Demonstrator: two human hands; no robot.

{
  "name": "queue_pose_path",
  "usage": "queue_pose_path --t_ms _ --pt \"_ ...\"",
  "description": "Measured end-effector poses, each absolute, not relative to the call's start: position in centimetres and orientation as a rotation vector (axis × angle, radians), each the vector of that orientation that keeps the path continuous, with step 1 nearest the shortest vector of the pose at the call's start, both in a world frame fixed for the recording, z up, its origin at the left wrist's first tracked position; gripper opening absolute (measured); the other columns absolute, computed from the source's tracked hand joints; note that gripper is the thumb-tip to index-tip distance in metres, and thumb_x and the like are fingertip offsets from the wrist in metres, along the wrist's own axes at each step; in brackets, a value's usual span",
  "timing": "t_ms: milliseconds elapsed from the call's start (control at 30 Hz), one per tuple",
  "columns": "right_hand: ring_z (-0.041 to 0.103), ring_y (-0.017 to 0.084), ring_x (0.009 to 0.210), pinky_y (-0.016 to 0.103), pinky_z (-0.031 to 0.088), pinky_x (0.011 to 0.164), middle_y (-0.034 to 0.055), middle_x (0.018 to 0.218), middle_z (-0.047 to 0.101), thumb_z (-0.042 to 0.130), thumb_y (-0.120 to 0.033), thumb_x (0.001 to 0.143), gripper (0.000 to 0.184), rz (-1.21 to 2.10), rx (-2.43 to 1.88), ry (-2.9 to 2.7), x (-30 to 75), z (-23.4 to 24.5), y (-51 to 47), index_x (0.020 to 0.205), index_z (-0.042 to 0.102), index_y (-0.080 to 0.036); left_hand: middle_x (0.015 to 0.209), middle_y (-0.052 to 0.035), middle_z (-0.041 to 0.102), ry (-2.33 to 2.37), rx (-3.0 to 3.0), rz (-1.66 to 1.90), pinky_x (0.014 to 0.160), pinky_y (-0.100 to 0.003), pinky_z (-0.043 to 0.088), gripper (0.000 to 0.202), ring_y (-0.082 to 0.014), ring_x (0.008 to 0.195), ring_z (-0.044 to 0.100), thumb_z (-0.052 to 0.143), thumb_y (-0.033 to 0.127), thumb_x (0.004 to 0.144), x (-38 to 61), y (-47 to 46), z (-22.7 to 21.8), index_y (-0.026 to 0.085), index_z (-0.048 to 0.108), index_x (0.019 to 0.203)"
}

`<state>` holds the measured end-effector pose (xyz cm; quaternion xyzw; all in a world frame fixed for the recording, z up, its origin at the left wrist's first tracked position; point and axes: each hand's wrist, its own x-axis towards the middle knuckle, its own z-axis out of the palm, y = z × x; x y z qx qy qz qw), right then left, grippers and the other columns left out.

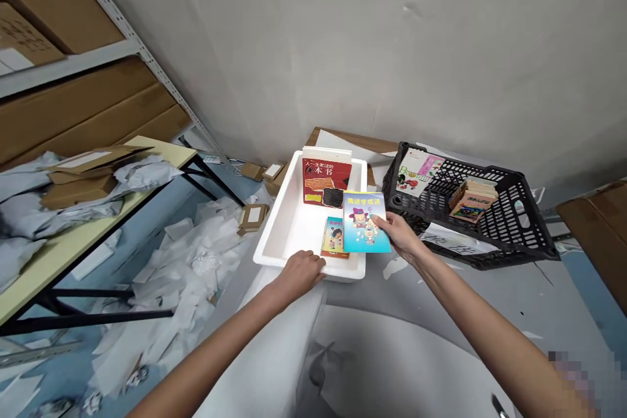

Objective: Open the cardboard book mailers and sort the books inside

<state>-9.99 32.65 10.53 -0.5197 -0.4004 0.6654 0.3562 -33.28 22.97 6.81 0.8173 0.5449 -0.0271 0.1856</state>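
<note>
My right hand (400, 235) grips a thin blue cartoon booklet (365, 222) by its right edge, holding it over the near right corner of a white foam box (289, 222). My left hand (302, 271) is curled over the box's near rim. Inside the box a red book (326, 179) leans against the far wall. A small orange cartoon booklet (334, 237) stands by the near wall, partly behind the blue one.
A black plastic crate (509, 225) to the right holds a magazine (420, 173) and small books (473, 199). On the left stands a table (73, 241) piled with grey mailers and cardboard. White packing scraps (181, 274) litter the blue floor. Shelves with cartons stand far left.
</note>
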Motion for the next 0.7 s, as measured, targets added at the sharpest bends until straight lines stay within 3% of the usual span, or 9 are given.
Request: queue_pose_path --t_ms 133,233,333,433,567,700 --pt "0.061 0.014 0.056 0.023 0.047 0.050 0.0013 0.066 0.066 0.070 -0.037 0.070 0.028 1.664 -1.629 -1.195 -14.1 6.9 34.0 0.077 0.052 -0.017 0.096 -0.0061 0.068 1.613 1.622 0.411 0.072 -0.028 0.048 0.036 -0.0169 0.080 0.065 0.030 0.036 0.093 -34.8 27.8 6.2 0.018 0.060 0.096" --pt "0.062 0.016 0.063 0.025 0.047 0.053 0.0027 0.071 0.066 0.063 -0.036 0.076 0.023 1.559 -1.796 -1.389 -16.8 4.6 34.9 0.079 0.049 -0.018 0.107 -0.0115 0.065 1.565 1.173 0.521 0.070 -0.028 0.051 0.034 -0.0188 0.085 0.065 0.043 0.041 0.087 -35.0 32.5 4.9 0.013 0.057 0.101" --pt "0.063 0.020 0.073 0.028 0.049 0.059 0.0052 0.078 0.066 0.060 -0.032 0.077 0.019 1.498 -1.871 -1.477 -18.2 3.3 35.9 0.085 0.050 -0.018 0.102 -0.0115 0.067 1.474 0.976 0.521 0.070 -0.031 0.052 0.042 -0.0229 0.088 0.065 0.068 0.037 0.070 -34.9 35.8 3.0 0.012 0.057 0.103" --pt "0.062 0.026 0.086 0.036 0.049 0.072 0.0124 0.089 0.066 0.061 -0.024 0.074 0.024 1.452 -1.926 -1.554 -18.4 3.3 37.0 0.095 0.052 -0.014 0.098 -0.0102 0.069 1.350 0.904 0.561 0.075 -0.033 0.052 0.050 -0.0237 0.088 0.065 0.078 0.031 0.059 -35.3 37.7 1.1 0.013 0.059 0.102" --pt "0.050 0.031 0.115 0.042 0.040 0.095 0.0217 0.116 0.056 0.053 -0.014 0.075 0.043 1.027 -1.781 -1.971 -17.7 4.4 37.7 0.117 0.047 -0.007 0.097 -0.0100 0.070 1.254 0.934 0.540 0.081 -0.035 0.051 0.048 -0.0234 0.091 0.065 0.078 0.031 0.060 -35.3 38.3 -1.6 0.013 0.061 0.101" --pt "0.045 0.030 0.119 0.045 0.037 0.100 0.0214 0.121 0.052 0.042 -0.015 0.081 0.049 0.619 -1.636 -2.183 -16.7 4.6 36.9 0.129 0.040 -0.005 0.097 -0.0094 0.071 1.339 0.996 0.442 0.082 -0.034 0.051 0.040 -0.0239 0.095 0.064 0.073 0.031 0.066 -33.8 37.6 -4.7 0.012 0.062 0.100"
